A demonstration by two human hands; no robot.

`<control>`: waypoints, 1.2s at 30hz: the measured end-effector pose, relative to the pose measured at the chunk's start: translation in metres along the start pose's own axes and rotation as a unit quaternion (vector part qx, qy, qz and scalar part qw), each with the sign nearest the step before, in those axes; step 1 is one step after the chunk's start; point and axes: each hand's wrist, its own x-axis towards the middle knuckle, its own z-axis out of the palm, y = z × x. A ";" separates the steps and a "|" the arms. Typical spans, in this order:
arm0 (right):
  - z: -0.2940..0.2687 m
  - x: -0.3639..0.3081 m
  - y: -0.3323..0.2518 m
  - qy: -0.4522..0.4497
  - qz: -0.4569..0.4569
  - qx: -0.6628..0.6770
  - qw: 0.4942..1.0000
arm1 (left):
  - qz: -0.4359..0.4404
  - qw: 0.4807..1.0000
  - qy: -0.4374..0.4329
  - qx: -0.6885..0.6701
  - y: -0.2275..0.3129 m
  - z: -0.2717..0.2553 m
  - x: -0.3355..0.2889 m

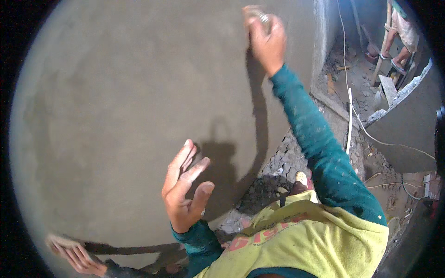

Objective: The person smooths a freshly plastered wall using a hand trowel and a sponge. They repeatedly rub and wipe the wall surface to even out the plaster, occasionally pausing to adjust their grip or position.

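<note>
Low in the frame, nearest my camera, I have the yellow vest [320, 236] and, left of it, the left hand [183, 192], raised before the wall with fingers loosely spread and nothing held; I cannot tell whether it touches the wall. Farther out, at the top of the frame right of centre, the right hand [269, 44] grips a small tan tool [252, 10] at the wall; blur keeps me from naming its kind.

Behind both hands, the grey wall [139, 92] fills the left and middle of my view. I judge the work on it well along: the coat looks spread over nearly all the face I can see, with no bare masonry showing. Darker, cloudy patches at left suggest to me that the finish is not yet even there, though that may be damp or light. How much is left beyond the frame I cannot tell.

At the lower left, a co-worker's hand [82, 260] presses a pale block [65, 242] to the same wall, so that end seems unfinished too. Past the wall's foot lies rubble [280, 157]; farthest, at upper right, another person [402, 30] stands by a pole [383, 51].
</note>
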 end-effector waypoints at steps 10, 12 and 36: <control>0.005 -0.037 0.026 0.025 0.040 -0.011 0.999 | -0.021 0.994 -0.096 0.050 -0.036 0.031 0.014; 0.017 -0.119 0.020 -0.008 -0.115 -0.039 0.993 | -0.034 0.991 -0.120 0.057 -0.038 0.038 0.012; 0.000 -0.190 0.122 -0.001 0.190 0.012 0.982 | -0.051 0.971 -0.232 0.032 -0.049 0.061 0.000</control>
